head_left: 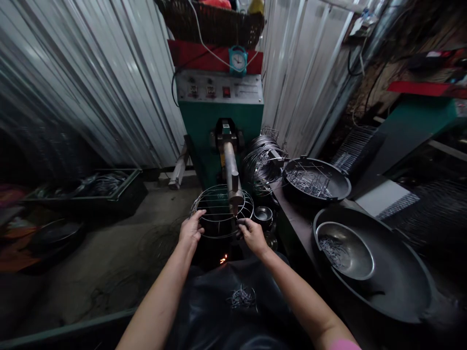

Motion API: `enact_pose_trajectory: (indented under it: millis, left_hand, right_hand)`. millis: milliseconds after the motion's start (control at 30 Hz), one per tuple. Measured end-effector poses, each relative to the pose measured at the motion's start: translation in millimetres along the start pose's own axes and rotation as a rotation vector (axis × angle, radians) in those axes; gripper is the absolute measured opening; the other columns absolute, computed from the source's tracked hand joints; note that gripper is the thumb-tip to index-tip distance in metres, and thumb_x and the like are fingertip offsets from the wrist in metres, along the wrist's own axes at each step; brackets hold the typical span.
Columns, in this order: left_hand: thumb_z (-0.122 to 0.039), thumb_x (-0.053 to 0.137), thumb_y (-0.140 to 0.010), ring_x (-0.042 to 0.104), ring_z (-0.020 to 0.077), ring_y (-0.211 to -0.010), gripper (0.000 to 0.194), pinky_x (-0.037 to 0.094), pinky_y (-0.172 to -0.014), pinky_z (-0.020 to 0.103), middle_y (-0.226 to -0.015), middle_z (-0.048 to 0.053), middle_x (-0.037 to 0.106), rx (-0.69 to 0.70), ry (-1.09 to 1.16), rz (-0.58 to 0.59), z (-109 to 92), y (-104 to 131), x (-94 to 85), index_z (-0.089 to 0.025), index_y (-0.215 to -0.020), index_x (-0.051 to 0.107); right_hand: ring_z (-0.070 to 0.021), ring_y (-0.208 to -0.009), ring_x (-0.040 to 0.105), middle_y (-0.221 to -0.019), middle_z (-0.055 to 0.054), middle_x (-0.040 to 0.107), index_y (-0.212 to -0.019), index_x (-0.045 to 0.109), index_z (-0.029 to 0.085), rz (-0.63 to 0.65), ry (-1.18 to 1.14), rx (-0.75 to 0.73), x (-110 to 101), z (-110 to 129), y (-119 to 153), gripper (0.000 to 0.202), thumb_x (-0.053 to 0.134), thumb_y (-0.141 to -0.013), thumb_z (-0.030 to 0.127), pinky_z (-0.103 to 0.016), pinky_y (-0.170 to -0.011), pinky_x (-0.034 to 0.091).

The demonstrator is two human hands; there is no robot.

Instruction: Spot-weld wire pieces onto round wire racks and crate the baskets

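Observation:
A round wire rack (209, 219) with thin bars is held level under the electrode arm (232, 180) of a green spot welding machine (199, 116). My left hand (191, 229) grips the rack's rim on its left side, with the thumb on top. Beside the electrode tip, my right hand (252, 234) is pinched closed at the rack's near right rim; what lies between its fingertips is too small to make out. Orange sparks (224, 259) fly below the rack. On the dark apron (204, 301) over my lap lies a small heap of short wire pieces (242, 297).
To the right, a black pan (343, 187) holds wire pieces, and a larger pan (404, 291) holds a metal bowl (359, 257) of short wires. Stacked wire rings (264, 155) stand beside the machine. A dark bin (120, 197) sits at left. A clock (238, 61) hangs above the controls.

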State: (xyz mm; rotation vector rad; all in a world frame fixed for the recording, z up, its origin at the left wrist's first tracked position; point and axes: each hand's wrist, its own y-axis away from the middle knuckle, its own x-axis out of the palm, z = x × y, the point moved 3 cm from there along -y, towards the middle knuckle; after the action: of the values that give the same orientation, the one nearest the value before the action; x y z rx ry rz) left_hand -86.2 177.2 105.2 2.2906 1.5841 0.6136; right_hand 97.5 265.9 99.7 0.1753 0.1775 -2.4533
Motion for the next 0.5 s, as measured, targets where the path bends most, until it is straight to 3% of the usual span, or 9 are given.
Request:
enact_pose_trajectory:
  millis: [100,167,267,333,433,500]
  left_hand:
    - [-0.03,0.076,-0.039,0.02,0.0018,-0.037,0.042,0.014,-0.036,0.018,-0.046,-0.011,0.027,-0.013,0.009,-0.017,-3,3,0.3,-0.018,-0.059,0.041]
    - [-0.033,0.078,-0.041,0.02,0.0021,-0.037,0.043,0.015,-0.036,0.018,-0.047,-0.011,0.027,-0.035,0.009,0.008,-5,6,-2.7,-0.018,-0.06,0.042]
    - [-0.048,0.073,-0.052,0.034,0.0057,-0.041,0.042,0.029,-0.038,0.019,-0.053,-0.007,0.037,-0.079,0.011,0.092,-5,9,-15.2,-0.018,-0.068,0.048]
    - [-0.054,0.067,-0.06,0.048,0.0105,-0.052,0.041,0.043,-0.048,0.025,-0.063,-0.002,0.047,-0.108,0.022,0.137,0,10,-27.9,-0.019,-0.077,0.052]
    - [-0.047,0.063,-0.067,0.056,0.015,-0.069,0.035,0.05,-0.064,0.034,-0.078,0.002,0.054,-0.197,0.038,0.176,15,13,-46.8,-0.019,-0.085,0.053]
    - [-0.042,0.063,-0.069,0.057,0.0154,-0.074,0.03,0.05,-0.07,0.037,-0.082,0.003,0.056,-0.246,0.059,0.197,24,18,-55.1,-0.018,-0.085,0.053]
  right_hand:
    - [-0.0144,-0.057,0.06,-0.064,0.0,0.063,-0.098,0.062,0.018,-0.015,0.024,-0.023,0,2,3,0.024,0.047,-0.08,0.021,-0.025,-0.054,0.05]
    - [-0.0161,-0.071,0.063,-0.081,-0.003,0.067,-0.105,0.06,0.019,-0.07,0.079,-0.095,-6,5,15,0.028,0.049,-0.079,0.02,-0.028,-0.066,0.052]
    - [-0.0178,-0.092,0.061,-0.101,-0.006,0.065,-0.106,0.06,0.019,-0.074,0.282,-0.186,-23,-2,46,0.027,0.052,-0.081,0.019,-0.03,-0.083,0.047]
    - [-0.0174,-0.093,0.061,-0.1,-0.005,0.066,-0.101,0.063,0.018,0.126,0.532,-0.097,-30,-21,69,0.022,0.051,-0.082,0.018,-0.028,-0.083,0.047]
    - [-0.0189,-0.091,0.062,-0.096,-0.007,0.068,-0.096,0.065,0.017,0.535,0.962,0.129,-31,-58,99,0.018,0.053,-0.082,0.016,-0.026,-0.079,0.047]
    - [-0.0233,-0.092,0.063,-0.097,-0.012,0.067,-0.094,0.066,0.013,0.644,1.122,0.204,-24,-73,110,0.018,0.053,-0.082,0.016,-0.029,-0.078,0.048]
